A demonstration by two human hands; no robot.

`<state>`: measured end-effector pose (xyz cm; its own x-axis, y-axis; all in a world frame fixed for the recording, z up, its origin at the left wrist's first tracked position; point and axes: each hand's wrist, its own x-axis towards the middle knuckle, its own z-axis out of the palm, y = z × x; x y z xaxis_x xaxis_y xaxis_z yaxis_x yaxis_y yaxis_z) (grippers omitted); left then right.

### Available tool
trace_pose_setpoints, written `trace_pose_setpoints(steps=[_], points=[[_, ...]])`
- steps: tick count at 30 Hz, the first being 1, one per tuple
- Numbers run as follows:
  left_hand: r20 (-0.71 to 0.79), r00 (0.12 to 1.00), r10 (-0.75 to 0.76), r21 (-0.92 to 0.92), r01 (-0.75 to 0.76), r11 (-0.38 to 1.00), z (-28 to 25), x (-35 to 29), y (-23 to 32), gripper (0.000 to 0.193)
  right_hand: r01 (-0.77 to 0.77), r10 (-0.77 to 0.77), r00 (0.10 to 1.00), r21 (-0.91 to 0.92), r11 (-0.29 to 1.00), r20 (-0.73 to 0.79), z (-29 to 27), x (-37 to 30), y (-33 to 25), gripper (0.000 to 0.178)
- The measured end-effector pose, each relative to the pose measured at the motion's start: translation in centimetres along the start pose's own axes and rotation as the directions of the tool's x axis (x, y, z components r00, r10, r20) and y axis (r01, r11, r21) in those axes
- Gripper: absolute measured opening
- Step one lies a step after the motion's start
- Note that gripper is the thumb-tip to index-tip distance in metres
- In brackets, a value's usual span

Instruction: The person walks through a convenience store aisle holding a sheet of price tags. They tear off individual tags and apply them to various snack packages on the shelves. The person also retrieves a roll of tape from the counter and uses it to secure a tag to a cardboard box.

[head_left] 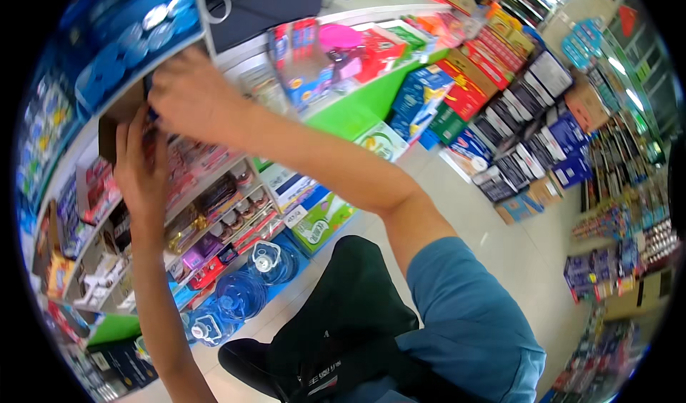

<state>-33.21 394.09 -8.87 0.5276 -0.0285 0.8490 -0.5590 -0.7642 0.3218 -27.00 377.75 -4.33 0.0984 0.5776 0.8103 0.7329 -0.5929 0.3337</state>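
Observation:
At the upper left, my two hands work close together at a brown cardboard box on a shelf. My left hand reaches up from below, its fingers stretched apart along the box's side. Bent over the box from the right is my right hand, slightly blurred, with its fingers curled and pressed together near my left fingertips. Something small and dark shows between the hands, too hidden to name. Just above them is a blue display tray with round, shiny lids. Packs in red and pink wrapping lie on the shelf beneath.
Large blue water bottles stand on the floor below the shelves. A counter with a green front runs to the right, carrying colourful packs. Stacked cartons fill the floor farther right. A dark chair or bag is behind the counter.

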Motion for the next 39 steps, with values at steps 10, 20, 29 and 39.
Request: trace_pose_setpoints(steps=[10, 20, 29, 39], points=[[0.278, 0.950, -0.140, -0.062, 0.163, 0.985, 0.0, 2.5, -0.1, 0.051, -0.262, 0.273, 0.958, 0.120, 0.958, -0.085, -4.5, 0.9, -1.5, 0.034], [0.411, 0.779, -0.473, 0.208, 0.425, 0.881, -9.0, 0.0, 4.0, 0.060, -0.931, 0.623, -0.192, -0.342, 0.129, 0.758, -37.0, -23.0, -17.4, 0.038], [0.806, 0.325, -0.495, 0.378, 0.361, 0.853, -12.5, -18.2, 16.6, 0.033, 0.130, -0.093, -0.936, -0.087, -0.988, -0.341, -74.0, -35.9, -48.3, 0.034], [0.963, 0.140, 0.229, -0.262, 0.307, 0.915, 1.6, -21.7, 45.6, 0.031, 0.302, -0.262, -0.953, 0.395, -0.867, 0.155, -78.6, -44.0, -56.0, 0.018]])
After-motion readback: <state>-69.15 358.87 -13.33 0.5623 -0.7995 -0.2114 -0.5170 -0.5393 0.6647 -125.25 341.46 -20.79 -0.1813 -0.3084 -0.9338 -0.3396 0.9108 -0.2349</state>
